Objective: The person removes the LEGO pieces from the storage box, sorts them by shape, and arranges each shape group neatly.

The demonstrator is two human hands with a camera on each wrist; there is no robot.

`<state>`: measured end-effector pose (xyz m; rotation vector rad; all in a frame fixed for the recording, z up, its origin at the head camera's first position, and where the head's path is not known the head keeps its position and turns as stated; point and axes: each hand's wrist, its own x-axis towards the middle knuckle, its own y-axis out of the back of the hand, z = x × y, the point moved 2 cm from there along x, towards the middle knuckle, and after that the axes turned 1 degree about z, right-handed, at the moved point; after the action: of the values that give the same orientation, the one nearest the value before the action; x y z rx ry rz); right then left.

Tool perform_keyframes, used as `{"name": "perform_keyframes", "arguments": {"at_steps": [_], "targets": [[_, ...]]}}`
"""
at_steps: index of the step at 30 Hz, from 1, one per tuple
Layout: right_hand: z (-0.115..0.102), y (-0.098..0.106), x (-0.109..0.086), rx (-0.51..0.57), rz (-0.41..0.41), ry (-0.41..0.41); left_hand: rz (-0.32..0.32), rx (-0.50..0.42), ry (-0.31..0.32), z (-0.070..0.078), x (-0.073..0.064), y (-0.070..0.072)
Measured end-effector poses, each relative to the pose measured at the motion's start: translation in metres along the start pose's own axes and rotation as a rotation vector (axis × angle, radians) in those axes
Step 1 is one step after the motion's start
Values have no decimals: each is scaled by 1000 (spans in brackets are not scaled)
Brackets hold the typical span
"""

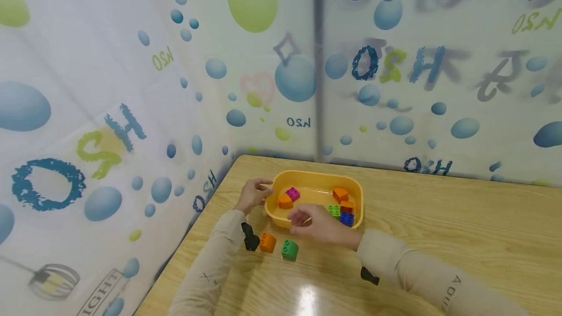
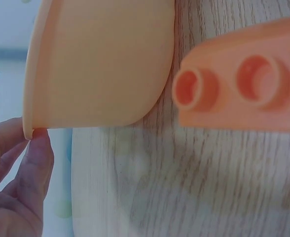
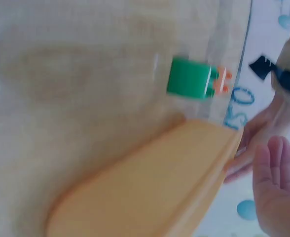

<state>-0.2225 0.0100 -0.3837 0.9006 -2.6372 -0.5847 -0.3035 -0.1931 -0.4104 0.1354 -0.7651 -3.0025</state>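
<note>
A yellow tub (image 1: 281, 218) stands on the wooden table and holds several toy bricks: an orange one (image 1: 285, 201), a magenta one (image 1: 292, 193), a green one (image 1: 333, 210) and a blue one (image 1: 346, 218). My left hand (image 1: 262, 191) grips the tub's left rim; its fingertips (image 2: 35, 148) meet the rim of the tub (image 2: 100, 64). My right hand (image 1: 302, 220) hovers over the tub's near rim, and its straight fingers (image 3: 278, 182) hold nothing. In front of the tub lie an orange brick (image 1: 267, 242) and a green brick (image 1: 290, 249).
Bubble-print curtain walls (image 1: 131, 87) close off the table on the left and at the back. Bare wooden tabletop (image 1: 439, 228) stretches to the right of the tub. The table's left edge (image 1: 189, 238) runs close to my left forearm.
</note>
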Motion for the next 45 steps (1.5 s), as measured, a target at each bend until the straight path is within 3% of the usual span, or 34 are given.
{"name": "perform_keyframes", "arguments": {"at_steps": [9, 17, 24, 30, 35, 38, 45], "targets": [[-3, 25, 34, -74, 56, 28, -9, -1, -5, -1, -1, 0], [9, 32, 57, -116, 80, -11, -19, -8, 8, -1, 2, 1], [24, 27, 72, -160, 108, -59, -14, -16, 0, -1, 2, 2], [35, 20, 82, -105, 148, -113, -16, -35, 6, -2, 1, 1], [40, 14, 88, -128, 197, -132, -18, -42, 10, -1, 1, 2], [41, 8, 89, -140, 192, -128, -17, -35, 2, -1, 1, 2], [50, -2, 89, -131, 137, -219, -30, -45, 13, -1, 3, 1]]}}
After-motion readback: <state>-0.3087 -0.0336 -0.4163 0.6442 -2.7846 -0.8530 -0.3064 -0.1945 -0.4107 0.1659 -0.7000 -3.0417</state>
